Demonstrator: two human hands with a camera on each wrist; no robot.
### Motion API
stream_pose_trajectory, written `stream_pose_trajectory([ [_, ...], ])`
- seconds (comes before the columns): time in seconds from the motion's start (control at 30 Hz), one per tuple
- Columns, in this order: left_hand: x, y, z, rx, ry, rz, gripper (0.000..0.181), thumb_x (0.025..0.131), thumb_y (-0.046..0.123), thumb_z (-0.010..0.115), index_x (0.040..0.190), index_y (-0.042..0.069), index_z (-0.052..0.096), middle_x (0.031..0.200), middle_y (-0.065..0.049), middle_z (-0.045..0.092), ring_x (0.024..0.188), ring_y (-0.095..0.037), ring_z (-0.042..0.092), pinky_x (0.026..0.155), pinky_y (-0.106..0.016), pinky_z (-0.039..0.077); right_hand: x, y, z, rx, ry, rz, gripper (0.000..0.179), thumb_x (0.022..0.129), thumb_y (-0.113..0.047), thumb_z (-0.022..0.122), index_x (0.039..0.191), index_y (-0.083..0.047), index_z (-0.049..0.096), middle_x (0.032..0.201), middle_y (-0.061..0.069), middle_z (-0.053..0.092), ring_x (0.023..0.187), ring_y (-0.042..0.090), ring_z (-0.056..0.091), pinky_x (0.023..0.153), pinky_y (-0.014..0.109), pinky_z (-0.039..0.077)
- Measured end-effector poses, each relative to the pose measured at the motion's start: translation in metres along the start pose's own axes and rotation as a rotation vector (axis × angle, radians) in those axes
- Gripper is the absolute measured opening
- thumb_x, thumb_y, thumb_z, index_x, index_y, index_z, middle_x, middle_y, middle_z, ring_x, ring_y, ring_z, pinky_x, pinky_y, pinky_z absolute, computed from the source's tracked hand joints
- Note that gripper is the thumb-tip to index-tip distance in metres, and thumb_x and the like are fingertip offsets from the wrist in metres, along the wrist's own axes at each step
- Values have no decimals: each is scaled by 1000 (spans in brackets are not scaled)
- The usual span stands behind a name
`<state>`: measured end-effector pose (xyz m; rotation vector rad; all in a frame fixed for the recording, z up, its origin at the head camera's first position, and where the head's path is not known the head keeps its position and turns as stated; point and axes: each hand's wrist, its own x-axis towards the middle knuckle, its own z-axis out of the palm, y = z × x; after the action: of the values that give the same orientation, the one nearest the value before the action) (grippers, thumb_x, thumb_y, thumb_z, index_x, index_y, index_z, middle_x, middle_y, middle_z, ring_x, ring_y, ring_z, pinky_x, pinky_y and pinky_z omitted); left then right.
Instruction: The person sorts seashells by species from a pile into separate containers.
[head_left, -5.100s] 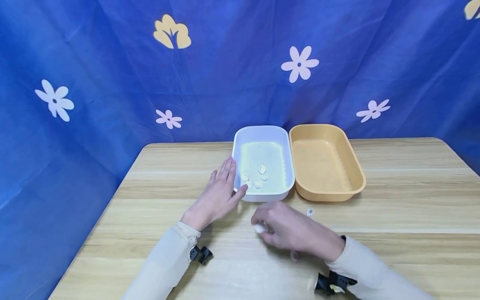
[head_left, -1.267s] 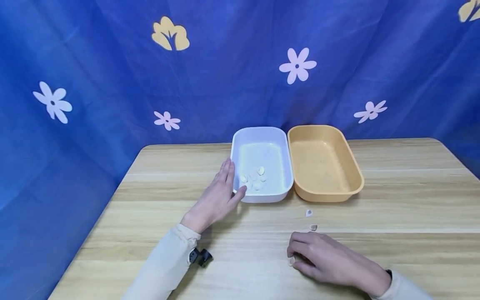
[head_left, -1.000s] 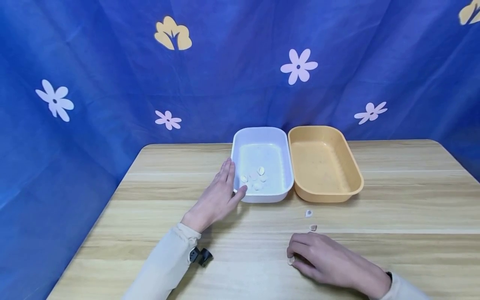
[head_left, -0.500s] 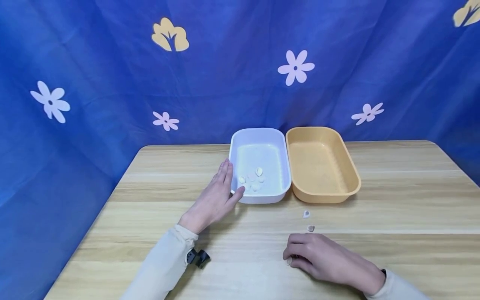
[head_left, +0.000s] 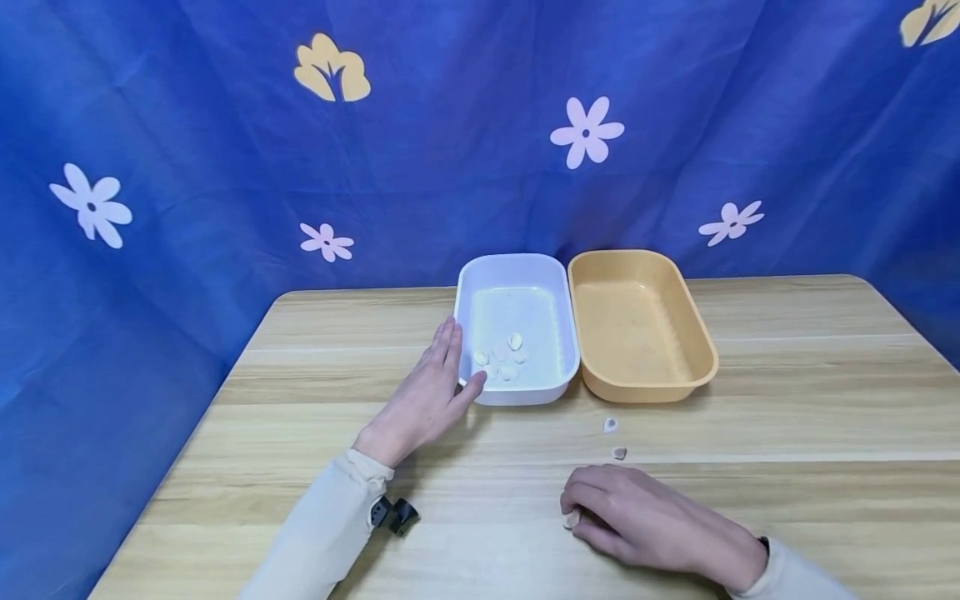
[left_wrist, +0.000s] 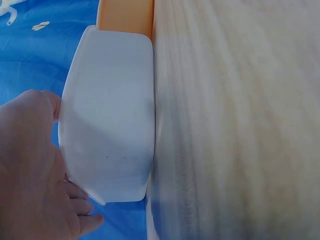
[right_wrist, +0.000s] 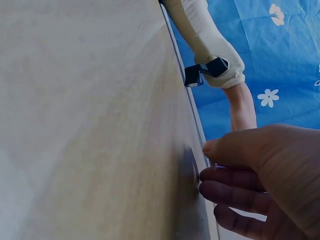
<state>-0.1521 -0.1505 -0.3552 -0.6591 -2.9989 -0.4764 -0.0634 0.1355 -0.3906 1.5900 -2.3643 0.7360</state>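
Blue flowered cloth (head_left: pixel 450 167) hangs behind a wood-grain table (head_left: pixel 810 400). White tub (head_left: pixel 521 398) and orange tub (head_left: pixel 648 393) stand side by side toward the far edge; several pale shells (head_left: pixel 515 342) lie in the white tub's near half. Left hand (head_left: pixel 422 402): fingers straight, touching the white tub's left rim, gripping nothing. Right hand (head_left: pixel 637 518): fingers curled, pinching a small shell (head_left: pixel 572 520) close to the table. Two loose shells (head_left: pixel 611 425) lie between that hand and the orange tub.

Wood-grain table (head_left: pixel 810 425) — white tub (head_left: pixel 525 398), orange tub (head_left: pixel 648 393), small pieces (head_left: pixel 611 425).
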Motion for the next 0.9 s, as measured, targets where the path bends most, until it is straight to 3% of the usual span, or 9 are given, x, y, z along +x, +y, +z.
stream_pose_trajectory([
  [0.3,-1,1,0,-4,12,-3,78,103,47,30,149,-11,7,157,-28,3,146,-36,7,119,-44,16,1,1,-10,-10,26,21,9,90,-13,68,98,-16,66,92,-12,60,83,-1,57,73,13,48],
  [0.6,-1,1,0,-13,8,-13,78,102,46,32,149,-11,7,157,-27,3,146,-34,5,119,-44,15,5,29,-58,-109,145,55,14,87,-13,69,100,-8,70,97,-3,67,87,10,64,79,21,54],
  [0.77,-1,0,1,-9,8,-8,77,103,47,31,149,-11,7,157,-27,4,146,-35,6,119,-45,16,14,55,-83,-109,199,161,18,79,-2,74,96,-7,70,90,-2,68,78,8,63,70,23,56],
  [0.9,0,0,1,-11,7,-6,78,103,47,30,149,-11,6,157,-27,3,146,-34,5,119,-44,15,23,77,-91,-127,163,305,13,80,-1,73,92,-7,71,84,-2,67,74,9,60,65,31,55],
])
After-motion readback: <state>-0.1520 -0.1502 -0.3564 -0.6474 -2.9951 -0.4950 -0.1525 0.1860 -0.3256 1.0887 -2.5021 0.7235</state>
